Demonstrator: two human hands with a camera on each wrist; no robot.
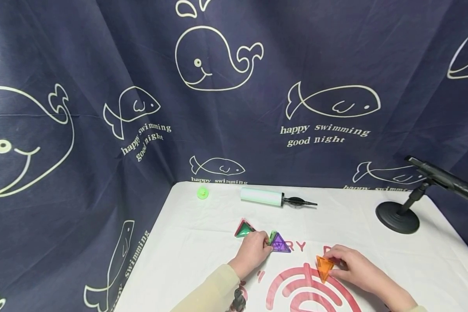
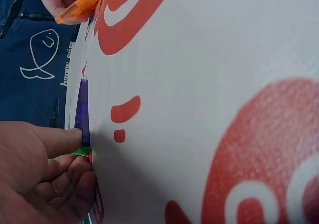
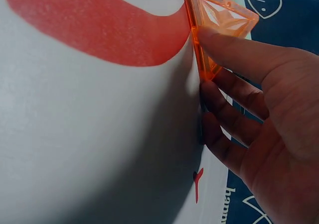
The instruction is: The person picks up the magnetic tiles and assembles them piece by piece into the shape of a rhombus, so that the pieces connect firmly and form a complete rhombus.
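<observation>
My left hand (image 1: 252, 250) pinches, between thumb and fingers, the near-left corner of a purple triangular magnetic tile (image 1: 281, 243) on the white tabletop. A light green tile (image 1: 272, 236) shows beside the purple one, partly hidden behind it. Just beyond the left knuckles lie a dark green triangular tile (image 1: 243, 230) and a red-edged tile (image 1: 239, 225), partly covered by the hand. My right hand (image 1: 351, 265) holds an orange triangular tile (image 1: 324, 268) between thumb and fingers. In the right wrist view the orange tile (image 3: 224, 15) stands tilted, its lower edge close over the cloth.
A mint-green hand pump (image 1: 262, 196) lies at the back, with a small green toy (image 1: 203, 193) to its left. A black stand (image 1: 398, 216) carrying a flat panel stands at the right. Beside the left sleeve is a small dark object (image 1: 239, 300). A dark blue curtain (image 1: 234, 130) surrounds the table.
</observation>
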